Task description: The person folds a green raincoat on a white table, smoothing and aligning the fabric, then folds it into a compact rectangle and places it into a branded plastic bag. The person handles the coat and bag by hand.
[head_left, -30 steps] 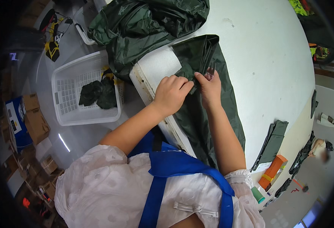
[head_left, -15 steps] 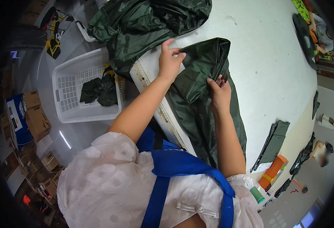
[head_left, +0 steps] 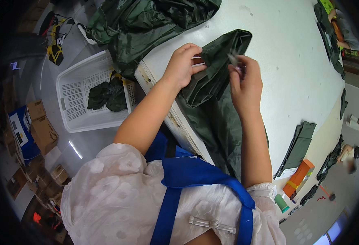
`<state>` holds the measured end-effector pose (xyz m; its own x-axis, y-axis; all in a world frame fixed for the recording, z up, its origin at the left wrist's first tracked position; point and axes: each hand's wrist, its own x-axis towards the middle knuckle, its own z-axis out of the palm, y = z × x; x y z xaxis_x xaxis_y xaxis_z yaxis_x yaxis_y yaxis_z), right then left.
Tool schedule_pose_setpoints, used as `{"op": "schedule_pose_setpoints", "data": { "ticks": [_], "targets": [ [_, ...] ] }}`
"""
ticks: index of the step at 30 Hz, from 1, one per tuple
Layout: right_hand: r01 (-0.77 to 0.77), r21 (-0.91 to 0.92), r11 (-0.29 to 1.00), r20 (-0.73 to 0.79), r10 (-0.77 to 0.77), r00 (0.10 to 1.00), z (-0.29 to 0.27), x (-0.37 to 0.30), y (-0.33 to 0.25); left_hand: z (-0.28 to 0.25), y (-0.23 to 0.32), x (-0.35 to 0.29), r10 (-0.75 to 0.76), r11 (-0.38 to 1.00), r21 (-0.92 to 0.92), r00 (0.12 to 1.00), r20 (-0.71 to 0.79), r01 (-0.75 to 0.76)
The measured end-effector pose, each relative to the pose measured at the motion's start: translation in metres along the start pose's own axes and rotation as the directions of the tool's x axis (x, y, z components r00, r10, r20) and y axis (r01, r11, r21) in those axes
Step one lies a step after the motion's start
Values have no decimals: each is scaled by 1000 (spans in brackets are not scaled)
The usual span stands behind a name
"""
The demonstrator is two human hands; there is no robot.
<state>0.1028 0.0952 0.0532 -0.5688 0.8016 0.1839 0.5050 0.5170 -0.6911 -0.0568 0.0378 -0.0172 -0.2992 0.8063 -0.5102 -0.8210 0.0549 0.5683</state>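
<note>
Both hands, left hand [head_left: 182, 65] and right hand [head_left: 244, 83], have lifted the dark green fabric [head_left: 216, 77] off the counter [head_left: 277, 53], pinching its fold, so you're mid-fold now.

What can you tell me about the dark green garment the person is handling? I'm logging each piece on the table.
The dark green garment looks like thin, slightly shiny fabric, creased and folded over on itself. It lies on the white table, its lower part draping over the near edge toward the person. The left hand grips its folded upper part from the left; the right hand pinches something small at the upper edge, too blurred to identify.
</note>
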Motion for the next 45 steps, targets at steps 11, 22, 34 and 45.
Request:
{"op": "schedule_pose_setpoints", "data": {
  "ticks": [11, 22, 34, 45],
  "targets": [
    [110, -243, 964, 82, -93, 992, 24, -4, 18, -9, -7, -3, -14, 1000, 24, 996, 93, 12],
    [134, -258, 957, 61, -122, 991, 34, 1, 27, -25, -28, 7, 285, 816, 516, 958, 34, -261],
    [356, -379, 854, 73, -355, 932, 42, 8, 33, -26, -31, -1, 353, 821, 425, 924, 146, -381],
    [5, -120, 993, 58, 2, 998, 36, 1, 33, -16, -26, 6, 271, 939, 223, 963, -12, -262]
  ]
}}
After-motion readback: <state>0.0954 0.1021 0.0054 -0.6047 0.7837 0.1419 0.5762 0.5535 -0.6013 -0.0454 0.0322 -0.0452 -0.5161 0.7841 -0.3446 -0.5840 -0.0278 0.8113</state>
